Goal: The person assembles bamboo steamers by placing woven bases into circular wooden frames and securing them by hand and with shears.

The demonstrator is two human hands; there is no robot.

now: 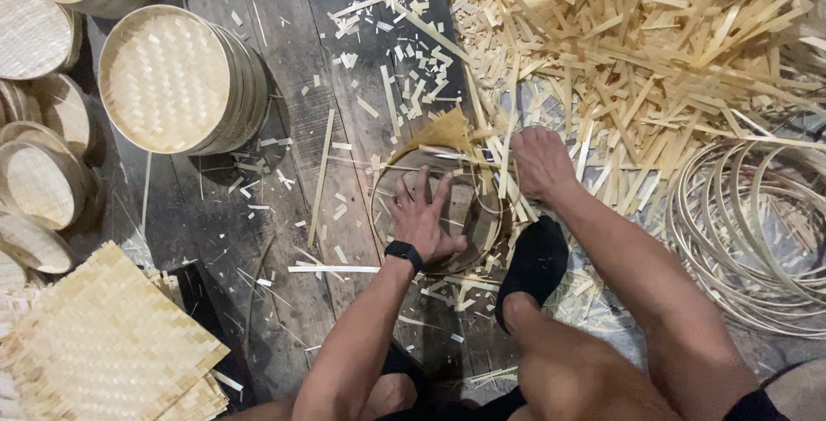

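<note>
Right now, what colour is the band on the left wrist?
Black: the wristband, clearest in the head view.

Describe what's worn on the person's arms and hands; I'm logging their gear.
Both arms are bare, with no sleeves or gloves. The left hand has a black watch-like band at the wrist. The right hand wears nothing visible.

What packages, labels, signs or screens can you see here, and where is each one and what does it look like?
Smartwatch: the only screen-type item, on the left wrist just behind the left hand; small, black, rectangular, on a black band. Its face looks dark.
No packages, labels or signs show among the woven bamboo lids, mats, hoops and offcuts.
</note>
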